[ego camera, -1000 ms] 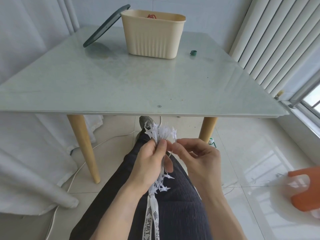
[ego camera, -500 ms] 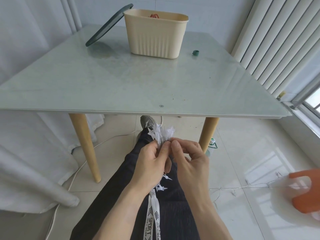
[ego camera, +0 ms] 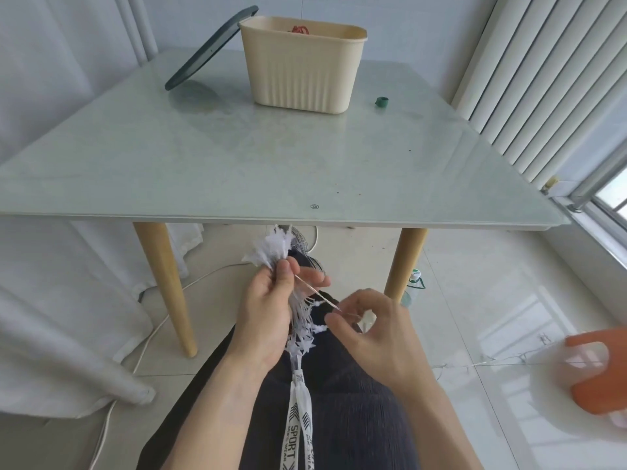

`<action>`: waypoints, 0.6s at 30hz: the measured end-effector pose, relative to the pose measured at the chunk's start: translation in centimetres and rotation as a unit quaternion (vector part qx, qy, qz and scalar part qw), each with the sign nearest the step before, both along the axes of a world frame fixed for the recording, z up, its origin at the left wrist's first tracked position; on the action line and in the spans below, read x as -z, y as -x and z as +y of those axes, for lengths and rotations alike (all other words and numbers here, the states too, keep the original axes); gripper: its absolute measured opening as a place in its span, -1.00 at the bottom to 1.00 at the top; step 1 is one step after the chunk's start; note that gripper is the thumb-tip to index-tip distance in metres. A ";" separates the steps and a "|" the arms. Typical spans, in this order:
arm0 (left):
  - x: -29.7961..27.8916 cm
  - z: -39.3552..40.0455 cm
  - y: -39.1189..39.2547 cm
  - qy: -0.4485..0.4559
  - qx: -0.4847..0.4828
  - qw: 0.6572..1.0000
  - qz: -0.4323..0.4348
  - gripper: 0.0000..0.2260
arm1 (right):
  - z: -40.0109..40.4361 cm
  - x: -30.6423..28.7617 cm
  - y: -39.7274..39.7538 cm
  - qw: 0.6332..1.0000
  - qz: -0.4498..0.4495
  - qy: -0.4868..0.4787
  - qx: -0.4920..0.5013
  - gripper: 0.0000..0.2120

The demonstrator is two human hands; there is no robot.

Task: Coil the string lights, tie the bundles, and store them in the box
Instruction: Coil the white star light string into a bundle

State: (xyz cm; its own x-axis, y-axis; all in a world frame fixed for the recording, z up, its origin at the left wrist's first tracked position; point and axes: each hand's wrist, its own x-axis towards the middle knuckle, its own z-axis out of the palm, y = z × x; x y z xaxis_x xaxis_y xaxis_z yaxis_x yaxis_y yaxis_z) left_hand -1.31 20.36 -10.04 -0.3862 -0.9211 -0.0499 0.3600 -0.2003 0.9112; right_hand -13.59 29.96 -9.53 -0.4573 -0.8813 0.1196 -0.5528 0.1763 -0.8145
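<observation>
Your string lights (ego camera: 271, 251) are a white, star-studded bundle; the box (ego camera: 302, 69) is ribbed cream with something red inside, its lid (ego camera: 210, 49) dark green. The table (ego camera: 237, 157) is pale green on light wooden legs, your drawstring (ego camera: 300, 412) white with black "SPORT" chevrons

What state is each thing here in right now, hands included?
Box: open, upright on the table.
Lid: off, leaning against the box.
String lights: bunched, partly coiled.
Left hand: gripping the bundle.
Right hand: pinching the wire, stretched taut from the bundle.
Green roll: lying on the table.
</observation>
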 end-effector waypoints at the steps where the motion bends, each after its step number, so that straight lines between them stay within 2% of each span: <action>1: -0.2 -0.1 -0.1 0.000 -0.002 1.000 0.021 -0.78 | 0.1 0.4 0.6 0.999 0.030 -0.013 -0.003 -0.86; 3: -0.5 -0.1 -0.2 0.011 -0.026 0.998 0.055 -0.77 | 0.2 1.3 1.7 0.999 0.043 -0.013 0.004 -0.87; 6: -0.7 -0.4 -0.3 0.008 -0.061 0.993 0.101 -0.75 | 0.3 1.8 3.2 0.999 -0.026 -0.019 0.023 -0.85; 10: -0.5 -1.4 -1.0 -0.012 -0.080 0.988 0.128 -0.73 | 1.3 2.2 5.1 0.993 -0.055 -0.095 -0.049 -0.84; 13: -0.1 -1.9 -1.6 -0.021 -0.086 0.988 0.123 -0.73 | 1.8 3.2 6.6 0.995 -0.058 -0.085 0.007 -0.86; 16: 0.2 -2.5 -2.1 -0.023 -0.092 0.988 0.119 -0.74 | 2.4 4.2 8.3 0.995 -0.007 -0.066 0.081 -0.87; 18: 0.3 -2.8 -2.4 -0.027 -0.092 0.987 0.126 -0.74 | 2.8 4.5 9.3 0.994 -0.045 -0.062 0.080 -0.88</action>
